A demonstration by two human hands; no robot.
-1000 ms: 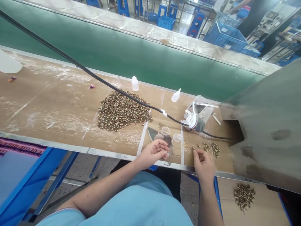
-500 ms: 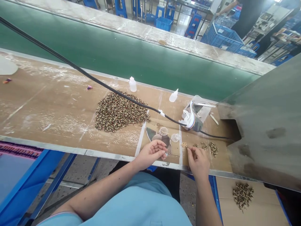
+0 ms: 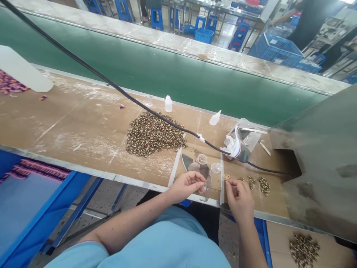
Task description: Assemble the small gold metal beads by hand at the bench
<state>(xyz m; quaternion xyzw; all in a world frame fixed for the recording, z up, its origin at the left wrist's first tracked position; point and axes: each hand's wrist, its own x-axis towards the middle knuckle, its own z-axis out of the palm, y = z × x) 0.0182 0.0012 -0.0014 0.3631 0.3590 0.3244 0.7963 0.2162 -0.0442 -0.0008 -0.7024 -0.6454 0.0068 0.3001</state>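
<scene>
My left hand (image 3: 191,184) is over the front edge of a dark and pinkish sheet (image 3: 199,169), its fingers curled and closed; what they hold, if anything, is too small to make out. My right hand (image 3: 240,195) has thumb and forefinger pinched beside a small cluster of gold pieces (image 3: 227,177); anything between them is too small to tell. Small piles of brown and gold pieces (image 3: 263,186) lie beyond its fingers to the right. Two small clear round dishes (image 3: 202,159) stand just behind my hands. A large heap of similar pieces (image 3: 153,136) lies to the left.
A black cable (image 3: 122,91) crosses above the bench to a clear plastic box (image 3: 248,136). Two white bottles (image 3: 168,104) are near the green belt (image 3: 156,70). A metal housing (image 3: 326,156) bounds the right side. A person (image 3: 308,22) stands far back.
The view has shifted left, showing more of the pink and purple pieces and the white tray. My right hand's fingertips have moved closer to the gold cluster. My left hand stays curled.
</scene>
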